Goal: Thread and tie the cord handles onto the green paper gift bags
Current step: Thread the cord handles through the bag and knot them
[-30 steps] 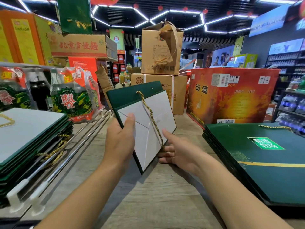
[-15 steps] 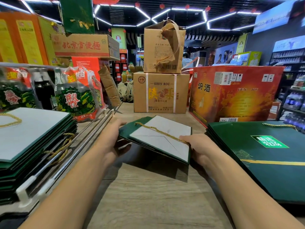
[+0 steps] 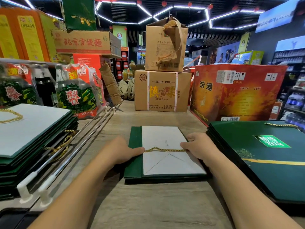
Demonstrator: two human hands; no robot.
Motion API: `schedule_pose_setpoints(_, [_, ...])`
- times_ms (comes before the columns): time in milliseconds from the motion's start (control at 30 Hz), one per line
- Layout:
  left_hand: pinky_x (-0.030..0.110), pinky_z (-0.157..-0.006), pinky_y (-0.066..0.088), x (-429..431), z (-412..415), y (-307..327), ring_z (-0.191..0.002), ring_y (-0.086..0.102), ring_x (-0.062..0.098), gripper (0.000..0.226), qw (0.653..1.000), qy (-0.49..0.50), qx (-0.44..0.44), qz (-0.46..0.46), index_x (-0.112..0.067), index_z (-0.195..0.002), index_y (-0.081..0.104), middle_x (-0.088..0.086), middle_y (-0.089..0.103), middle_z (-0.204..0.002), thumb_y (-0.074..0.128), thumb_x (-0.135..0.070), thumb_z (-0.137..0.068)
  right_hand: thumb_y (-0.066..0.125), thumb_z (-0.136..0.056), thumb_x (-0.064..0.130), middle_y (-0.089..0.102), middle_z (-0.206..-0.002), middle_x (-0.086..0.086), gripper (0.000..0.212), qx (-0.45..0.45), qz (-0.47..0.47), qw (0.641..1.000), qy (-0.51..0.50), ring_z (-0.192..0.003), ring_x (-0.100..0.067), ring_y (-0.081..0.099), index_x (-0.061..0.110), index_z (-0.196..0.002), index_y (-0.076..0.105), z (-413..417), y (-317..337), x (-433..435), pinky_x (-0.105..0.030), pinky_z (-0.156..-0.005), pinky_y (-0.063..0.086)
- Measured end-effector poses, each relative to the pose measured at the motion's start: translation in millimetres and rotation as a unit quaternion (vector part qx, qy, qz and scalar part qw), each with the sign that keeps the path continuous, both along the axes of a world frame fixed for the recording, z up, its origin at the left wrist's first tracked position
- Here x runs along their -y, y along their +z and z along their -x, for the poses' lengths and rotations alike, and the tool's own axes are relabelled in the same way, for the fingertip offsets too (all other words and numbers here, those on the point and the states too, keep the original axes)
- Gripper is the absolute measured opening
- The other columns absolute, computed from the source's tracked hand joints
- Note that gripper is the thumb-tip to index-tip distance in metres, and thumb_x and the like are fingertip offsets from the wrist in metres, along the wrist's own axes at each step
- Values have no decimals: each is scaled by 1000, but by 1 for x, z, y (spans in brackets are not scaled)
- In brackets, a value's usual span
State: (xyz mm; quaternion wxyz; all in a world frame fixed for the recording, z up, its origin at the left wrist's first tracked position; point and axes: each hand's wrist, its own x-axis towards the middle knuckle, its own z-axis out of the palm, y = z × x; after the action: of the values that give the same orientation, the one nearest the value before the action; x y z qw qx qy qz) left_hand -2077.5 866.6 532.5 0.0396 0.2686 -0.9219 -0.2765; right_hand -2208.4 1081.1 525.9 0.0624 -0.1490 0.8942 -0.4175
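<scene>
Now the bag (image 3: 165, 164) lies flat on the table (image 3: 148, 205), right in front of me, between my two hands. Its white folded side faces up, with a green strip along the left. The gold cord (image 3: 165, 149) lies across the white part, from one hand to the other.

My left hand (image 3: 120, 151) rests on the left edge of the bag. Its thumb is straight and presses down where the cord ends on that side. The other fingers are hidden, so I cannot tell if they are curled or flat.

My right hand (image 3: 200, 148) lies on the right edge of the bag. Its fingers rest loosely on the white part and grip nothing. The thumb touches the other end of the cord.

The left stack (image 3: 33, 138) of bags sits white side up, with gold cords hanging out. The right stack (image 3: 264, 166) of green bags sits just beside the bag. A brown box (image 3: 162, 91) and a red box (image 3: 239, 93) stand farther back on the table.
</scene>
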Motion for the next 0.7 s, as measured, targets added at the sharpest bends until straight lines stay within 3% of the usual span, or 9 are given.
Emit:
schedule_pose_setpoints(67, [24, -46, 32, -4, 1, 1, -58, 53, 12, 53, 999, -12, 33, 31, -18, -68, 52, -3, 57, -67, 65, -66, -85, 60, -96, 5, 50, -70, -1, 26, -73, -55, 995, -41, -70, -20, 50, 18, -74, 53, 1, -4, 2, -26, -53, 34])
schedule_pose_setpoints(133, [25, -50, 35, -6, 0, 1, -63, 54, 12, 52, 997, -17, 54, 48, -20, -70, 52, -4, 58, -71, 65, -69, -84, 51, -91, -5, 51, -73, -17, 21, -139, -64, 984, -87, -75, -37, 52, 5, -73, 58, 5, -7, 2, -34, -58, 45])
schedule_pose_setpoints(167, [26, -52, 36, -7, 0, 1, -65, 55, 12, 51, 997, -18, 61, 52, -21, -71, 52, -5, 58, -73, 65, -69, -84, 50, -92, -6, 60, -84, -21, 19, -160, -37, 982, -96, -86, -40, 59, 1, -85, 67, 6, -7, 2, -41, -71, 54])
schedule_pose_setpoints(233, [27, -55, 40, -6, -2, 1, -69, 57, 13, 52, 996, -18, 68, 55, -20, -74, 54, -4, 60, -76, 66, -71, -82, 55, -97, 0, 69, -100, -9, 22, -160, 45, 983, -77, -100, -28, 65, 7, -108, 72, 7, -4, 3, -45, -90, 58])
schedule_pose_setpoints(333, [29, -61, 43, -6, -3, 3, -76, 60, 15, 53, 996, -19, 61, 56, -17, -84, 56, -3, 64, -85, 71, -68, -79, 63, -93, -7, 69, -99, -4, 24, -68, 228, 971, -8, -88, -21, 72, 11, -107, 69, 6, 1, 6, -39, -84, 61])
schedule_pose_setpoints(400, [31, -73, 48, -5, -4, 4, -90, 58, 15, 59, 998, -17, 40, 44, -20, -107, 52, -3, 63, -107, 76, -64, -76, 51, -91, -21, 65, -89, -12, 30, 22, 347, 937, 43, -78, -24, 71, 4, -100, 65, 3, 4, 10, -32, -72, 60])
schedule_pose_setpoints(467, [33, -87, 51, -7, -1, 2, -105, 56, 14, 77, 999, -31, -38, 14, -22, -136, 44, -4, 58, -126, 77, -59, -78, 36, -85, -28, 58, -77, -13, 38, 89, 420, 899, 92, -66, -23, 63, 1, -89, 59, 0, 6, 12, -30, -61, 52])
schedule_pose_setpoints(567, [19, -86, 49, -17, 4, 2, -107, 58, 1, 65, 972, -102, -202, -63, -25, -148, 42, -16, 59, -124, 68, -46, -92, 25, -77, -29, 51, -69, -10, 43, 159, 464, 854, 172, -55, -21, 52, 5, -78, 51, -9, 8, 15, -27, -51, 40])
schedule_pose_setpoints(700, [7, -80, 46, -28, 7, -2, -103, 60, -9, 52, 946, -182, -257, -74, -29, -145, 50, -18, 64, -126, 67, -34, -96, 21, -75, -29, 48, -67, -8, 44, 193, 458, 833, 242, -53, -19, 46, 7, -76, 47, -19, 7, 21, -28, -52, 32])
